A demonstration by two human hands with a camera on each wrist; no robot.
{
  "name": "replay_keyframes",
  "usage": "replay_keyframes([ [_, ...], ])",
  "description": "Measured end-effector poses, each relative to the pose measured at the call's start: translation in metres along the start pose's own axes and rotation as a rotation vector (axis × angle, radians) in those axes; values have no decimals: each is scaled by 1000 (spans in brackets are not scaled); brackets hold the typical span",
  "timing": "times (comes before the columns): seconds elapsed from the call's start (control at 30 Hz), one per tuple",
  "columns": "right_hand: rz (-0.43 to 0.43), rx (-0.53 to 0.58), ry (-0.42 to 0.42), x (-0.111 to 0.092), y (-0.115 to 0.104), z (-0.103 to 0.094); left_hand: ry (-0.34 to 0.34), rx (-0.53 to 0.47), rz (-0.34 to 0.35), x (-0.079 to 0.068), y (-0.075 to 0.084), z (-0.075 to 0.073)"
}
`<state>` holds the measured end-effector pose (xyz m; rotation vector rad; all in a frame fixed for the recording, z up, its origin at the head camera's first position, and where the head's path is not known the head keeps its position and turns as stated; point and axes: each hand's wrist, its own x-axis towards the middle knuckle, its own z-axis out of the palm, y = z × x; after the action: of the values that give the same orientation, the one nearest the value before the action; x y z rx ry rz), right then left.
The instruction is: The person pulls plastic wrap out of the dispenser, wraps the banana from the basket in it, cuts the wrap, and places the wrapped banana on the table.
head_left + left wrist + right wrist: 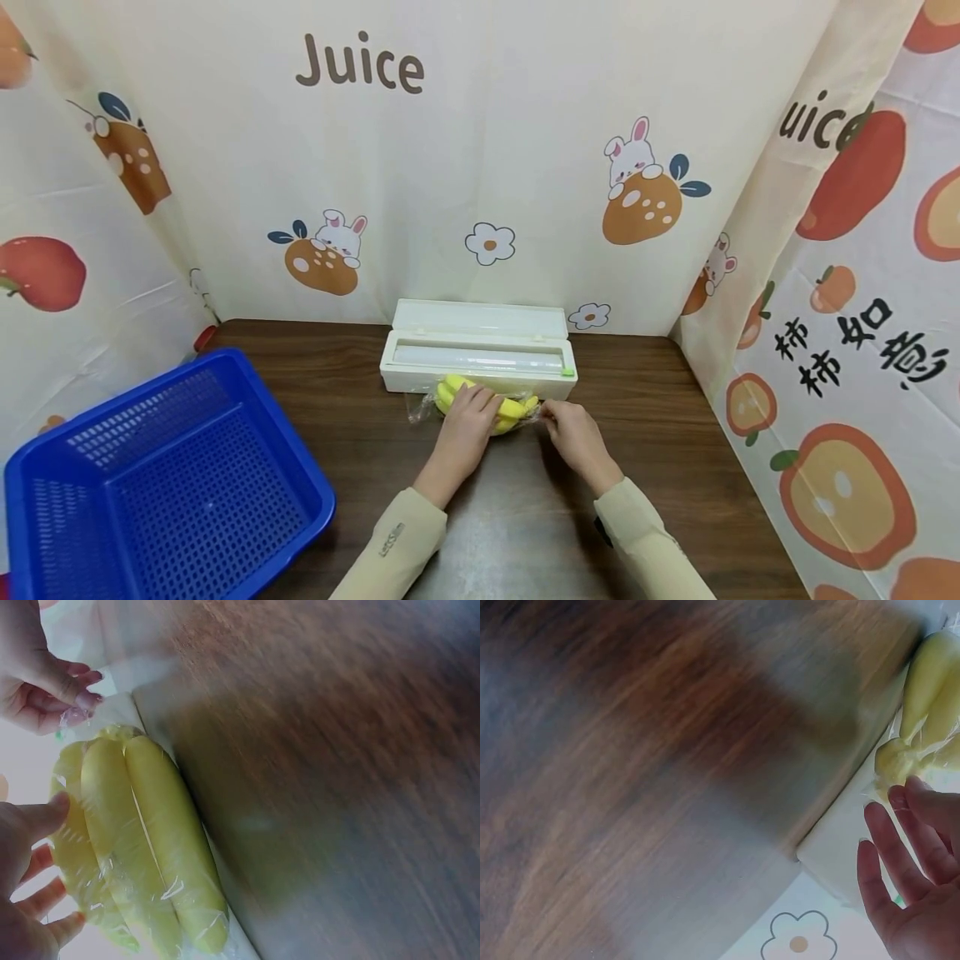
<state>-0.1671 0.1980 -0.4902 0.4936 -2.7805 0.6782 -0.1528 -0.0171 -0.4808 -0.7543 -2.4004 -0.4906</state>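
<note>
A bunch of yellow bananas (514, 410) lies in front of the white cling film box (480, 384), wrapped in clear cling film (422, 406). My left hand (467, 425) grips the bunch from above; the left wrist view shows the thumb on one banana (172, 832) and the fingers reaching behind. Beside the stem end, my right hand (576, 435) pinches a gathered bit of film between thumb and index finger. In the right wrist view that hand's other fingers (889, 851) spread away from the stem. Loose film sticks out past the bunch's left end.
The box's lid (480, 318) stands raised, with a film roll (477, 358) inside and a green piece (567, 372) at its right end. A blue plastic basket (300, 467) occupies the left of the brown wooden table (675, 500). Printed curtains (480, 167) surround the table.
</note>
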Motion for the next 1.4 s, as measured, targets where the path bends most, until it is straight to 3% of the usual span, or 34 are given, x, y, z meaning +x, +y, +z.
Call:
replay_keyframes([
  [0.37, -2, 29, 30, -1, 2, -1, -60, 64, -27, 4, 4, 1],
  [0.63, 6, -4, 70, 10, 3, 11, -88, 69, -29, 3, 1, 0],
  [0.97, -140, -149, 280, 17, 1, 25, -93, 58, -28, 3, 1, -1],
  [1.07, -143, -180, 319, 16, 1, 29, -101, 54, -29, 4, 2, -1],
  [1.27, -8, -129, 272, 13, -7, 30, -100, 54, -26, 5, 3, -1],
  [1.4, -55, -116, 272, 12, -8, 31, -109, 57, -30, 6, 4, -2],
])
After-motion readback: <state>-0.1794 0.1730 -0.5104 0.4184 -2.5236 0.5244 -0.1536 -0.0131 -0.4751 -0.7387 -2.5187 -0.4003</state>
